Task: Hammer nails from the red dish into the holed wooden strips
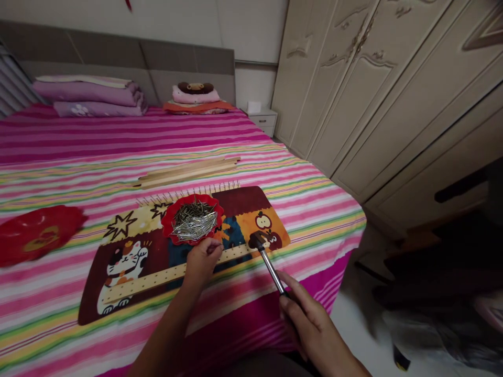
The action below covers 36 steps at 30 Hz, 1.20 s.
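Nailing work at a drilled wooden strip, hammer in hand

On a striped bed (314, 220), a patterned mat (245, 200) carries a pale wooden strip (153, 280) dotted with holes or marks. The strip lies along the mat's near side, slanting from the cat picture at its left end toward the apple picture at its right. A few small nails (231, 245) seem to stand in its right part, while the left stretch shows none upright.

The person's right hand (310, 311) is wrapped firmly around the handle of a hammer (272, 268), whose dark head is over the strip's right end; whether it touches the wood cannot be told. The left hand (202, 259) is at the strip's middle, just beside the red bowl (166, 224) of loose nails (196, 222). Its fingers are bent close together, but whether that grip pinches a nail cannot be told.

The step in hand looks to be setting nails into the strip one at a time. The next move would call for a nail held upright at a hole, then a light, square tap with the fingertips kept clear.

Beyond the bowl, a row of upright nails (204, 189) lines the mat's far edge, and more wooden strips (188, 173) lie behind it.
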{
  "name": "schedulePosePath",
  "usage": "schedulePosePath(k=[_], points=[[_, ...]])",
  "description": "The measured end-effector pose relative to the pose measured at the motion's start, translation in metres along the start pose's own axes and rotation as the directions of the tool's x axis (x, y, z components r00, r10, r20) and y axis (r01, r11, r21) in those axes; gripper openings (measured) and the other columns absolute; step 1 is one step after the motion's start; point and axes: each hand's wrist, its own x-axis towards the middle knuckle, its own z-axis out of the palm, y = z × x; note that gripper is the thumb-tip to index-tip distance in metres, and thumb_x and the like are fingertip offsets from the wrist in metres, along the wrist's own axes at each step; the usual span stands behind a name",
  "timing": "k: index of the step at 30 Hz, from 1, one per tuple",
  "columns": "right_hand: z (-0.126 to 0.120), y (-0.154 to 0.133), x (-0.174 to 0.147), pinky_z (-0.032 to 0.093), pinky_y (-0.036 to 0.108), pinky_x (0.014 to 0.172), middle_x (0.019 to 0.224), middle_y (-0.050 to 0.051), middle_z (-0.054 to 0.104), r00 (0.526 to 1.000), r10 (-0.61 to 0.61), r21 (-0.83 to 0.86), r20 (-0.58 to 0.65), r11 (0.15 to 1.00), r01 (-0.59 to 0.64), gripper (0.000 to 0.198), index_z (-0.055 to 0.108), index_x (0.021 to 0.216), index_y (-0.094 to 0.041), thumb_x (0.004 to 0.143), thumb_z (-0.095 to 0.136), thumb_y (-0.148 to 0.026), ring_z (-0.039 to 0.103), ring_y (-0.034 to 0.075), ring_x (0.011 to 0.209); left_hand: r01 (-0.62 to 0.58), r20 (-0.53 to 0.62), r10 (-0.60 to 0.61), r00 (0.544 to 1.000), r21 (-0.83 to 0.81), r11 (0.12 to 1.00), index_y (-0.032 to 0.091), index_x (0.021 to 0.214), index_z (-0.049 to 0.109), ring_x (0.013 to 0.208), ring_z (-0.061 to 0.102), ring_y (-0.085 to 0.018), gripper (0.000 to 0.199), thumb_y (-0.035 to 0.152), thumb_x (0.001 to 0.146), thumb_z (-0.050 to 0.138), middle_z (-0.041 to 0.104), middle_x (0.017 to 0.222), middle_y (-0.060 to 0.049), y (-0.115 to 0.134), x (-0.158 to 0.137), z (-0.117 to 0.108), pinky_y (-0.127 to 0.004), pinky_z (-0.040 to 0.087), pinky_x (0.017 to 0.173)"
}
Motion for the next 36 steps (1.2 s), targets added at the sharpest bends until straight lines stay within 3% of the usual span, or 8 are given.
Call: schedulePosePath(k=[6,13,21,26,32,36], points=[[-0.001,-0.002,0.002,0.037,0.021,0.035,0.042,-0.007,0.043,0.997,0.045,0.034,0.066,0.998,-0.047,0.06,0.043,0.136,-0.021,0.084,0.048,-0.052,0.04,0.011,0.032,-0.013,0.017,0.012,1.0,0.008,1.0,0.02,0.07,0.062,0.059,0.056,-0.013,0.024,0.042,0.062,0.056,0.063,0.061,0.002,0.003,-0.002,-0.002,-0.022,0.043,0.056],[0.002,-0.001,-0.002,0.022,0.018,0.029,0.042,-0.01,0.038,0.988,0.086,0.047,0.127,0.995,-0.093,0.057,0.035,0.139,-0.02,0.089,0.042,-0.047,0.031,0.008,0.03,-0.083,0.017,0.081,0.997,0.11,0.991,0.02,0.07,0.062,0.058,0.055,-0.012,0.02,0.039,0.067,0.054,0.061,0.06,0.003,0.001,-0.004,0.001,-0.022,0.043,0.057],[0.018,-0.02,0.01,0.03,0.022,0.048,0.067,-0.004,0.048,0.991,-0.044,-0.035,0.127,0.998,0.049,0.041,0.045,0.131,-0.023,0.091,0.04,-0.031,0.038,0.01,0.053,-0.207,-0.009,0.216,0.976,0.242,0.948,0.021,0.07,0.064,0.059,0.053,-0.012,0.018,0.034,0.071,0.051,0.061,0.064,0.002,-0.007,-0.007,0.009,-0.023,0.041,0.062],[0.029,-0.023,0.021,0.026,0.023,0.046,0.062,-0.005,0.043,0.982,0.004,-0.027,0.191,1.0,0.002,0.043,0.041,0.133,-0.019,0.091,0.038,-0.028,0.035,0.01,0.049,-0.229,-0.012,0.239,0.971,0.239,0.944,0.021,0.072,0.065,0.059,0.052,-0.012,0.017,0.033,0.072,0.052,0.06,0.064,0.002,-0.015,-0.006,0.011,-0.022,0.04,0.06],[0.031,-0.028,0.023,0.028,0.024,0.05,0.062,-0.005,0.041,0.981,-0.09,-0.111,0.173,0.988,0.11,0.039,0.046,0.129,-0.024,0.091,0.039,-0.026,0.034,0.011,0.054,-0.242,-0.019,0.254,0.967,0.242,0.94,0.021,0.073,0.064,0.061,0.052,-0.012,0.016,0.031,0.074,0.052,0.058,0.063,0.002,-0.019,-0.007,0.012,-0.022,0.039,0.058],[0.031,-0.027,0.024,0.026,0.024,0.048,0.059,-0.007,0.039,0.972,-0.054,-0.101,0.228,0.992,0.079,0.037,0.05,0.125,-0.023,0.09,0.04,-0.024,0.031,0.01,0.051,-0.249,-0.021,0.267,0.964,0.29,0.924,0.021,0.067,0.062,0.061,0.051,-0.012,0.012,0.028,0.072,0.053,0.056,0.06,0.002,-0.017,-0.007,0.012,-0.022,0.037,0.057]])
